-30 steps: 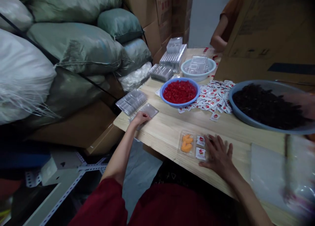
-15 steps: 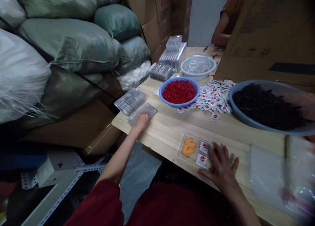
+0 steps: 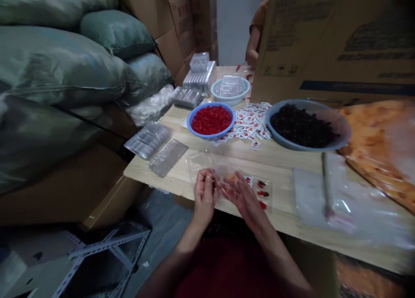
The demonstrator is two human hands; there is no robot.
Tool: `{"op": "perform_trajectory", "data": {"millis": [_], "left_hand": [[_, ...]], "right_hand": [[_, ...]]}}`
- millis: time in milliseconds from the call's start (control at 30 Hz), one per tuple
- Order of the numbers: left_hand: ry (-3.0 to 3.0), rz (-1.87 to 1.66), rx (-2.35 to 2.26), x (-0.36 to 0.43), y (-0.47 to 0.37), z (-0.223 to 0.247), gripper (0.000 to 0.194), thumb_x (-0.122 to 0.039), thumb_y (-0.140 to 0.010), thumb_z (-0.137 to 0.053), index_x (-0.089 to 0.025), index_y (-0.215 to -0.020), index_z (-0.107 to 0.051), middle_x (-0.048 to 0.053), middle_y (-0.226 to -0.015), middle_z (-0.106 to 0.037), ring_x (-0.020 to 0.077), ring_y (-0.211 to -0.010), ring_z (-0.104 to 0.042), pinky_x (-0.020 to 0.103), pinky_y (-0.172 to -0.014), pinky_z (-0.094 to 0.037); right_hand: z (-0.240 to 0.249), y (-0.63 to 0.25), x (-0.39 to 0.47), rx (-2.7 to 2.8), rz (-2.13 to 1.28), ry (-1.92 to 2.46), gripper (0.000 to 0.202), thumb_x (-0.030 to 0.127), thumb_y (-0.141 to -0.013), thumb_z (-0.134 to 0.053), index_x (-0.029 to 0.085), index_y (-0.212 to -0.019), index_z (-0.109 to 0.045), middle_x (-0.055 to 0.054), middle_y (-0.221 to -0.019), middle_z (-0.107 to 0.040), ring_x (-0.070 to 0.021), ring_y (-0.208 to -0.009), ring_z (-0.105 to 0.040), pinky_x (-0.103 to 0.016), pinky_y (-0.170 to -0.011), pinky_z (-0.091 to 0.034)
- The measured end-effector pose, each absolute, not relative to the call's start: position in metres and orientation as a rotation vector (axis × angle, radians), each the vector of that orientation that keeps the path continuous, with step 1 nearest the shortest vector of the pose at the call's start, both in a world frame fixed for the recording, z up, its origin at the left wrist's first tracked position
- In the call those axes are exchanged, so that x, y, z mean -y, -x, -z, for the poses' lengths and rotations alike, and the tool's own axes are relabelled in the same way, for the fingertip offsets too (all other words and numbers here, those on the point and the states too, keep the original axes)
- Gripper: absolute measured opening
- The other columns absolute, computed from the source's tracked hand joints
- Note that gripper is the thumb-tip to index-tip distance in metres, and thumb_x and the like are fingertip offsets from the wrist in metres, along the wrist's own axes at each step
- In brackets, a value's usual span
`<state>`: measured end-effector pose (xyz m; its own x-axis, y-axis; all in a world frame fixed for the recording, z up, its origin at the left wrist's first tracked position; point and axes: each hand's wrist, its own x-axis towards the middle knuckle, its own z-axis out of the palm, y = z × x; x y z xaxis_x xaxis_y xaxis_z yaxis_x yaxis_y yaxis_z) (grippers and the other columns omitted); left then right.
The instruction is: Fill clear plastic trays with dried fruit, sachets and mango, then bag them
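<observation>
My left hand (image 3: 205, 190) is closed, its thumb and fingers pinching a clear plastic lid (image 3: 199, 161) above the table. On the lid's other side, my right hand (image 3: 242, 196) has its fingers bent against the plastic, blurred by motion. Below and partly behind this hand lies a clear compartment tray (image 3: 269, 194). Red and dark pieces (image 3: 262, 195) show in its right compartments. A white sachet (image 3: 249, 180) and a bit of orange show between the fingers; the rest of the tray is hidden.
Clear plastic trays (image 3: 168, 157) lie at the table's left edge. Behind are a blue bowl of red pieces (image 3: 212, 120), scattered sachets (image 3: 253, 120), a basin of dark pieces (image 3: 301, 127) and a bowl of trays (image 3: 231, 88). Plastic bags (image 3: 311, 194) lie right. Another person's arm (image 3: 254, 40) shows behind.
My left hand has moved right from the clear plastic at the table's left edge, bringing a lid over the filled tray. My right hand has come to meet it. The view has turned right.
</observation>
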<state>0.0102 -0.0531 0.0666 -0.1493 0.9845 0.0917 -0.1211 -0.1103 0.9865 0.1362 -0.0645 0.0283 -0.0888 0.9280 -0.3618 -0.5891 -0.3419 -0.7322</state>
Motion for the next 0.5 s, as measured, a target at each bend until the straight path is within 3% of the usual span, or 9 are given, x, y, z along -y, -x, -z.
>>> {"op": "perform_trajectory", "data": {"millis": [133, 233, 333, 500], "left_hand": [[-1.388, -1.201, -1.235, 0.061, -0.024, -0.044, 0.022, -0.038, -0.102, -0.036, -0.022, -0.102, -0.051, 0.007, -0.101, -0.060, 0.0177, -0.096, -0.060, 0.034, -0.089, -0.050], [-1.869, -1.017, -1.539, 0.049, 0.008, -0.028, 0.034, -0.040, -0.098, -0.047, -0.021, -0.126, -0.052, 0.014, -0.136, -0.053, 0.0282, -0.135, -0.043, 0.049, -0.114, -0.032], [-2.213, -0.684, -1.710, 0.031, 0.053, -0.012, 0.054, -0.046, -0.089, -0.062, -0.024, -0.137, -0.050, 0.014, -0.154, -0.041, 0.0348, -0.149, -0.020, 0.057, -0.118, -0.017], [-2.335, -0.420, -1.756, 0.013, 0.105, -0.003, 0.038, -0.037, -0.093, -0.057, -0.024, -0.129, -0.059, 0.012, -0.152, -0.046, 0.0351, -0.150, -0.017, 0.060, -0.117, -0.013]], "right_hand": [[-0.021, -0.174, 0.053, 0.272, -1.583, 1.017, 0.064, 0.034, -0.064, -0.088, 0.031, -0.122, -0.062, 0.004, -0.088, -0.072, -0.0114, -0.071, -0.068, -0.024, -0.069, -0.059], [-0.021, -0.229, 0.063, 0.277, -1.389, 1.128, 0.070, 0.031, -0.067, -0.087, 0.035, -0.130, -0.059, 0.006, -0.086, -0.070, -0.0083, -0.069, -0.066, -0.018, -0.066, -0.058], [-0.020, -0.276, 0.079, 0.253, -1.206, 1.257, 0.073, 0.029, -0.065, -0.088, 0.036, -0.132, -0.060, 0.004, -0.089, -0.069, -0.0081, -0.070, -0.066, -0.015, -0.065, -0.058], [-0.008, -0.300, 0.104, 0.259, -1.111, 1.376, 0.075, 0.030, -0.065, -0.089, 0.039, -0.133, -0.059, 0.001, -0.095, -0.069, -0.0121, -0.080, -0.067, -0.022, -0.074, -0.060]]}}
